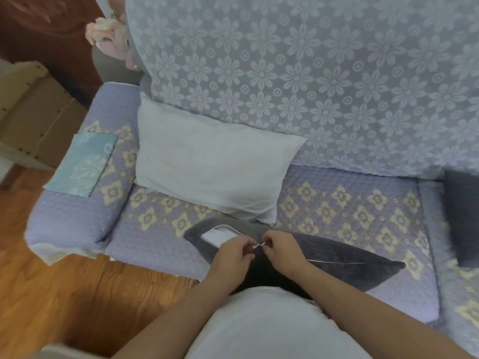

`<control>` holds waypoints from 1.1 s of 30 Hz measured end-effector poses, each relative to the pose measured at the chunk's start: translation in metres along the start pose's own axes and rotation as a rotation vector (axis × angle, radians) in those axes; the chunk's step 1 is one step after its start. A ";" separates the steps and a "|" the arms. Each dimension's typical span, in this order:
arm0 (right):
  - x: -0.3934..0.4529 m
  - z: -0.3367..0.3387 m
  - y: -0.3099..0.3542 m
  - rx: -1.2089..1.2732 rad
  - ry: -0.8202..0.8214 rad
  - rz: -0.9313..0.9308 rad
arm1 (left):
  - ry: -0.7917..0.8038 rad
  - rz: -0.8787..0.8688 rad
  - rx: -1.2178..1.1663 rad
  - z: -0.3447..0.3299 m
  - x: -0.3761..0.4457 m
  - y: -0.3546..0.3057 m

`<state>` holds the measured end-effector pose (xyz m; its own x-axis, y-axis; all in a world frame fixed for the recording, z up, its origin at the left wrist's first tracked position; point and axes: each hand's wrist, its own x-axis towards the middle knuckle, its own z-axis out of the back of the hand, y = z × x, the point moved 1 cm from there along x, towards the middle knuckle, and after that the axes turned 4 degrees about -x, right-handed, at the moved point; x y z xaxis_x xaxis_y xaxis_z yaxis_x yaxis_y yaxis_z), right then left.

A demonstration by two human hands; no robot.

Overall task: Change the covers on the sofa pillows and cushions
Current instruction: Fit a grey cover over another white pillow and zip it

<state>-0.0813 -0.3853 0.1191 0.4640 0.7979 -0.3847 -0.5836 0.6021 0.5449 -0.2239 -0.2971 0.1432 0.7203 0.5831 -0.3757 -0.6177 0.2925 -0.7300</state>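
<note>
A dark grey covered pillow (337, 255) lies on the sofa seat's front edge, its zipper partly undone at the left end, where the white insert (220, 235) shows. My left hand (233, 252) pinches the cover at the zipper line. My right hand (281, 248) pinches the small zipper pull (259, 245) between the two hands. A bare white pillow (212, 167) leans against the sofa back behind them. A folded teal patterned cover (83, 164) lies on the left armrest.
The sofa seat (350, 208) wears a lilac quilted cover with cream diamonds; the backrest (311, 73) has a pale floral throw. Another dark grey cushion (464, 218) sits at the right. Wooden floor (77, 294) lies left, with a cardboard box (33, 112) beyond the armrest.
</note>
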 end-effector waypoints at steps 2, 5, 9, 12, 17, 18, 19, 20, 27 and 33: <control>-0.001 -0.003 -0.001 0.036 0.025 -0.024 | 0.000 -0.124 0.111 -0.013 0.009 -0.001; -0.001 -0.004 -0.007 0.150 0.047 -0.080 | 0.008 -0.259 0.276 -0.027 0.024 0.002; 0.000 0.001 -0.014 0.299 0.042 -0.149 | -0.023 -0.336 0.478 -0.035 0.033 0.007; 0.000 0.002 -0.013 0.353 0.066 -0.149 | -0.014 -0.338 0.534 -0.032 0.033 0.002; 0.001 0.003 -0.015 0.374 0.056 -0.165 | -0.046 -0.280 0.499 -0.031 0.024 -0.009; 0.002 0.001 -0.015 0.351 0.048 -0.162 | -0.061 -0.248 0.467 -0.034 0.023 -0.010; 0.002 -0.001 -0.015 0.320 0.037 -0.152 | -0.090 -0.199 0.412 -0.036 0.023 -0.010; 0.002 -0.002 -0.014 0.270 0.021 -0.131 | -0.136 -0.118 0.335 -0.037 0.022 -0.011; -0.001 -0.019 -0.007 -0.244 -0.104 0.262 | -0.183 0.252 0.219 -0.035 0.025 -0.026; -0.001 -0.015 -0.006 -0.375 -0.134 0.219 | -0.340 0.344 0.301 -0.016 0.027 -0.018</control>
<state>-0.0883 -0.3892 0.1058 0.3703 0.9119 -0.1769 -0.8674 0.4076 0.2856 -0.1886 -0.2987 0.1374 0.3504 0.8797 -0.3214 -0.8972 0.2168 -0.3848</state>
